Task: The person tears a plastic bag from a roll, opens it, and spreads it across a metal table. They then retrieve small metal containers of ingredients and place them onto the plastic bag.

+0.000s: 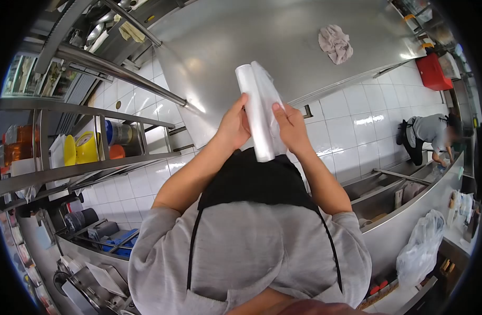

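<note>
A roll of clear plastic (255, 113), either film or bags, is held up in front of my black apron (251, 181). My left hand (235, 123) grips the roll along its left side, thumb toward the upper part. On the other side, my right hand (292, 126) pinches a loose sheet of the plastic (270, 89) that comes off the roll. Beyond both hands lies the steel table (214, 47), with a crumpled cloth (335, 44) on its right part.
Steel shelving (83, 168) with yellow containers (86, 146) stands at the left. To the right, a co-worker (427, 136) bends over a steel sink (380, 184). A red container (433, 72) is at the upper right, and a plastic bag (422, 247) hangs at the lower right.
</note>
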Action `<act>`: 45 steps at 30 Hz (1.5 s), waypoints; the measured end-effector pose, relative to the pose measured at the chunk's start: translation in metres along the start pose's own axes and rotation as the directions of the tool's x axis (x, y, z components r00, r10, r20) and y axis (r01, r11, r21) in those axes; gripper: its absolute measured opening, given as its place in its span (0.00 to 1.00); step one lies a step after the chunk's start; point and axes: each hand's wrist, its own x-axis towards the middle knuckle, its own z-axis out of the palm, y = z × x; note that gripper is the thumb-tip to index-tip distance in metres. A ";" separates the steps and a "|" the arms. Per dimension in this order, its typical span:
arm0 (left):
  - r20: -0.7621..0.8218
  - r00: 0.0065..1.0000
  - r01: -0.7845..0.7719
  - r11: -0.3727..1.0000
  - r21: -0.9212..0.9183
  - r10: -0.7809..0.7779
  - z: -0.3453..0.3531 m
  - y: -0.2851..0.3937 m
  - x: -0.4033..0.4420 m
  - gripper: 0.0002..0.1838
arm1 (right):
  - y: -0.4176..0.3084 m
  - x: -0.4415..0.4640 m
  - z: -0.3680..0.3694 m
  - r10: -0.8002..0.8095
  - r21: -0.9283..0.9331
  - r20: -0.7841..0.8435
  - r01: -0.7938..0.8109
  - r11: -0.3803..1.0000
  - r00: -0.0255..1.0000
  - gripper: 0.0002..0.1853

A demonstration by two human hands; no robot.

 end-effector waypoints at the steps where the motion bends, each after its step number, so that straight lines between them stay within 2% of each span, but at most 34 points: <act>1: 0.027 0.999 0.033 0.999 -0.016 -0.033 -0.002 0.000 0.002 0.30 | -0.001 -0.001 -0.001 -0.032 0.076 -0.044 0.035 0.997 0.999 0.18; 2: 0.058 0.996 0.070 0.997 -0.029 -0.068 -0.005 0.000 0.006 0.30 | -0.002 0.001 -0.009 -0.007 0.044 -0.032 0.008 0.999 0.999 0.18; 4: 0.091 0.988 0.128 0.992 -0.017 -0.126 -0.016 -0.006 0.020 0.34 | -0.009 0.000 -0.022 -0.012 0.102 -0.144 0.027 0.994 0.990 0.17; 7: 0.223 0.965 0.147 0.989 -0.023 -0.138 -0.018 -0.011 0.035 0.32 | -0.051 -0.007 -0.052 0.003 0.175 -0.278 0.048 0.983 0.961 0.14; 10: 0.323 0.926 0.209 0.978 -0.008 -0.195 -0.017 -0.007 0.049 0.29 | -0.085 -0.022 -0.106 -0.054 0.058 -0.473 0.092 0.994 0.879 0.14; 11: 0.314 0.930 0.204 0.979 -0.004 -0.192 -0.018 -0.005 0.054 0.29 | -0.100 -0.030 -0.120 -0.048 0.114 -0.520 0.125 0.986 0.853 0.14; 12: 0.304 0.934 0.198 0.980 -0.001 -0.189 -0.019 -0.005 0.058 0.28 | -0.103 -0.036 -0.139 -0.147 0.016 -0.629 0.202 0.979 0.763 0.13; 13: 0.294 0.938 0.193 0.981 0.001 -0.185 -0.021 -0.005 0.063 0.27 | -0.102 -0.042 -0.167 -0.161 0.018 -0.714 0.248 0.969 0.681 0.12; 14: 0.296 0.934 0.204 0.979 0.018 -0.200 -0.022 -0.003 0.067 0.26 | -0.096 -0.057 -0.207 -0.183 0.030 -0.690 0.280 0.959 0.701 0.15; 15: 0.297 0.931 0.213 0.976 0.034 -0.214 -0.025 0.000 0.071 0.26 | -0.106 -0.070 -0.220 -0.227 -0.015 -0.734 0.319 0.948 0.640 0.17; 16: 0.296 0.928 0.222 0.974 0.051 -0.227 -0.028 0.003 0.075 0.26 | -0.110 -0.084 -0.240 -0.202 -0.021 -0.796 0.309 0.951 0.570 0.19; 17: 0.323 0.912 0.243 0.968 0.067 -0.252 -0.034 0.005 0.080 0.26 | -0.117 -0.097 -0.254 -0.176 -0.063 -0.877 0.256 0.965 0.447 0.21; 19: 0.372 0.877 0.285 0.953 0.104 -0.303 -0.045 0.005 0.086 0.26 | -0.127 -0.128 -0.284 -0.131 -0.039 -0.916 0.241 0.970 0.380 0.26; 20: 0.374 0.888 0.231 0.963 0.141 -0.267 -0.037 0.013 0.078 0.27 | -0.128 -0.141 -0.301 -0.143 -0.108 -0.970 0.179 0.978 0.196 0.21; 21: 0.356 0.897 0.221 0.963 0.156 -0.263 -0.042 0.015 0.079 0.26 | -0.113 -0.165 -0.342 -0.139 -0.089 -0.972 0.253 0.963 0.188 0.22; 23: 0.322 0.912 0.198 0.961 0.194 -0.253 -0.054 0.022 0.083 0.26 | -0.080 -0.221 -0.422 -0.115 -0.104 -0.992 0.168 0.980 0.055 0.22; 24: 0.236 0.946 0.167 0.957 0.237 -0.223 -0.051 0.032 0.078 0.29 | -0.058 -0.254 -0.469 -0.115 -0.116 -0.993 0.118 0.986 -0.012 0.23; 26: 0.233 0.946 0.131 0.925 0.358 -0.224 -0.074 0.048 0.094 0.31 | -0.025 -0.309 -0.536 -0.103 -0.103 -0.981 -0.007 0.995 -0.162 0.23; 27: 0.231 0.948 0.109 0.903 0.416 -0.221 -0.083 0.056 0.100 0.33 | -0.019 -0.322 -0.532 -0.101 -0.084 -0.970 -0.085 0.993 -0.222 0.23; 28: 0.216 0.958 0.104 0.929 0.355 -0.190 -0.084 0.066 0.096 0.34 | -0.016 -0.334 -0.528 -0.105 -0.060 -0.955 -0.165 0.985 -0.278 0.24; 29: 0.189 0.971 0.061 0.915 0.399 -0.148 -0.084 0.074 0.094 0.34 | -0.014 -0.345 -0.524 -0.119 -0.038 -0.940 -0.249 0.968 -0.320 0.24; 31: 0.141 0.989 -0.029 0.871 0.490 -0.046 -0.084 0.093 0.093 0.35 | -0.014 -0.359 -0.513 -0.188 -0.021 -0.916 -0.426 0.904 -0.354 0.25; 32: 0.108 0.991 0.001 0.799 0.602 -0.083 -0.082 0.108 0.090 0.34 | -0.014 -0.360 -0.502 -0.237 -0.025 -0.908 -0.520 0.854 -0.346 0.25; 33: 0.135 0.990 -0.049 0.766 0.641 -0.050 -0.082 0.114 0.090 0.33 | -0.016 -0.357 -0.492 -0.300 -0.058 -0.903 -0.603 0.795 -0.308 0.26; 35: 0.202 0.979 -0.154 0.686 0.711 0.009 -0.074 0.120 0.092 0.32 | -0.022 -0.337 -0.474 -0.427 -0.226 -0.894 -0.683 0.694 -0.138 0.27; 36: 0.226 0.974 -0.183 0.667 0.722 0.023 -0.060 0.124 0.086 0.32 | -0.028 -0.316 -0.456 -0.472 -0.335 -0.881 -0.673 0.660 -0.025 0.27; 38: 0.277 0.960 -0.235 0.623 0.746 0.031 -0.020 0.132 0.062 0.31 | -0.044 -0.262 -0.406 -0.500 -0.539 -0.835 -0.514 0.667 0.228 0.28; 40: 0.368 0.929 -0.288 0.568 0.771 -0.028 0.010 0.135 0.051 0.30 | -0.066 -0.195 -0.337 -0.457 -0.619 -0.736 -0.223 0.753 0.500 0.30; 42: 0.431 0.897 -0.328 0.505 0.798 -0.099 0.044 0.134 0.034 0.30 | -0.087 -0.126 -0.250 -0.385 -0.508 -0.528 0.081 0.857 0.757 0.31; 43: 0.449 0.883 -0.340 0.472 0.813 -0.136 0.063 0.130 0.023 0.31 | -0.094 -0.094 -0.205 -0.349 -0.407 -0.408 0.174 0.897 0.843 0.32; 44: 0.464 0.869 -0.353 0.442 0.825 -0.172 0.076 0.125 0.017 0.31 | -0.104 -0.067 -0.159 -0.256 -0.265 -0.288 0.180 0.947 0.923 0.34; 45: 0.506 0.836 -0.371 0.462 0.805 -0.212 0.083 0.119 0.016 0.32 | -0.096 -0.040 -0.120 -0.264 -0.142 -0.232 0.236 0.961 0.936 0.39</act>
